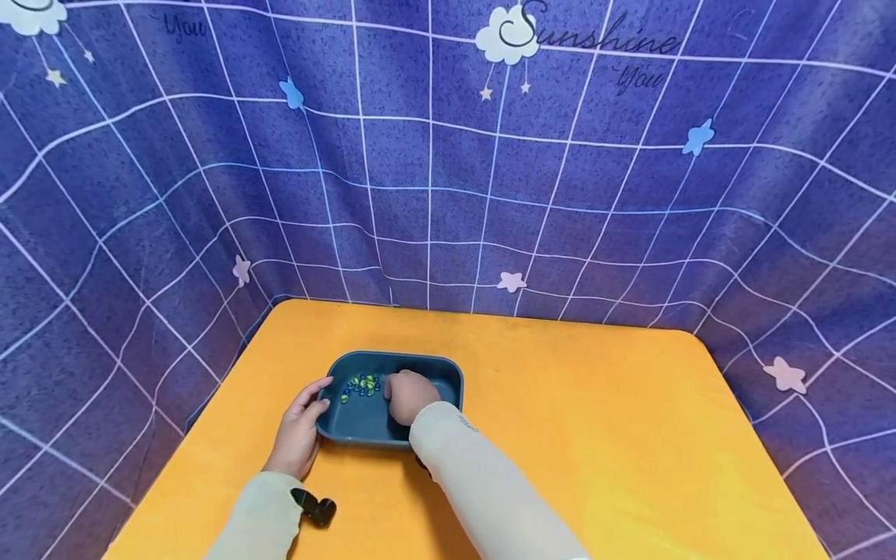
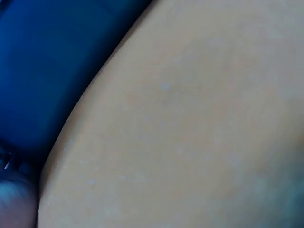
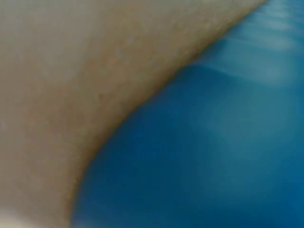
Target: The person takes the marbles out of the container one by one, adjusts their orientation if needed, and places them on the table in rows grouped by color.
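The left hand (image 1: pixel 297 435) steadies the blue tray (image 1: pixel 441 373) on the orange worktop (image 1: pixel 595 435) with relaxed fingers; the right hand (image 1: pixel 409 395) (grip hidden, cannot tell) reaches inside beside the marbles (image 1: pixel 360 385); gathering them seems underway.

Orange table (image 1: pixel 595 404) before blue grid-patterned star-and-cloud backdrop (image 1: pixel 434 155).

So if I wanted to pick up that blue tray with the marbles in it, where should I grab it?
Probably by the rim of the blue tray, at its two short ends, coming in from the sides. The walls are low and the marbles lie loose, so a level, two-handed lift seems safest. The left hand already touches the left end; the right hand is inside.
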Demonstrator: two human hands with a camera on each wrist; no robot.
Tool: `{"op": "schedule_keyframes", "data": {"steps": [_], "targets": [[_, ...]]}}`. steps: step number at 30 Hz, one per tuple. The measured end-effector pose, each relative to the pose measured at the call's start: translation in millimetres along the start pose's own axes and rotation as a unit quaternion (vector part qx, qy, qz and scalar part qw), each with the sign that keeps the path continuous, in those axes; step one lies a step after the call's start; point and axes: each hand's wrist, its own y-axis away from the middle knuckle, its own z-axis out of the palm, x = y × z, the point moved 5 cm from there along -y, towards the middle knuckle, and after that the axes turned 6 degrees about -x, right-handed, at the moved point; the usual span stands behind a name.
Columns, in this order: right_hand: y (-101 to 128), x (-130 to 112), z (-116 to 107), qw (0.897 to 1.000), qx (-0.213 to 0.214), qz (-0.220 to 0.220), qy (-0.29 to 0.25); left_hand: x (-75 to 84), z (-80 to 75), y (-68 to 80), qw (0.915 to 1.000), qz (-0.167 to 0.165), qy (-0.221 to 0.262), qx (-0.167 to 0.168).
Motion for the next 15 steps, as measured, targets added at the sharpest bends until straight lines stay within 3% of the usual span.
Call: {"op": "schedule_keyframes", "data": {"steps": [15], "targets": [[39, 12, -16, 0.993, -0.006, -0.026, -0.113, 0.2, 0.6, -1.9, 1.0000, -0.008, 0.005, -0.001]]}}
